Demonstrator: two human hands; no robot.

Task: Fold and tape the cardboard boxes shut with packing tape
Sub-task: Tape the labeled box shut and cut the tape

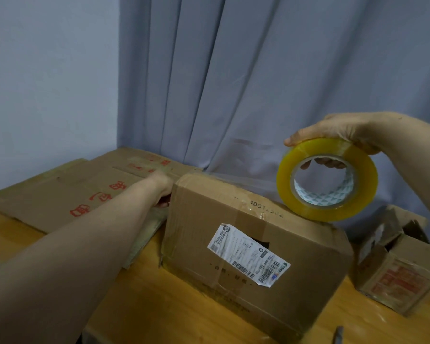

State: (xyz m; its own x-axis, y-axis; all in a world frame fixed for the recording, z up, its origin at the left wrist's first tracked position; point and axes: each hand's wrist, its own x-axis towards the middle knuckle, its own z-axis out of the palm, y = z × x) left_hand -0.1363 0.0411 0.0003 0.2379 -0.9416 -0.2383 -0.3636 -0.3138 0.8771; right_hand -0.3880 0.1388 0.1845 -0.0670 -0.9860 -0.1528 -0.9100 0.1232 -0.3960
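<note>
Mid-frame on wooden table [159, 306]: brown cardboard box with white shipping label [209, 212]. Right hand [338, 130] gripping yellowish roll of clear packing tape [358, 207] against box's upper right edge. Left hand [163, 187] at upper left corner, fingers hidden, grip untellable. Risk: strip wrinkling or lifting if pulled unanchored.

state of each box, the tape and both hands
large brown cardboard box with white label, closed
yellowish packing tape roll, on edge at that box's top
right hand, gripping the roll
left hand, at that box's far left side, fingers mostly hidden
small brown cardboard box, flaps open
flattened brown cardboard with red print, lying flat
</note>
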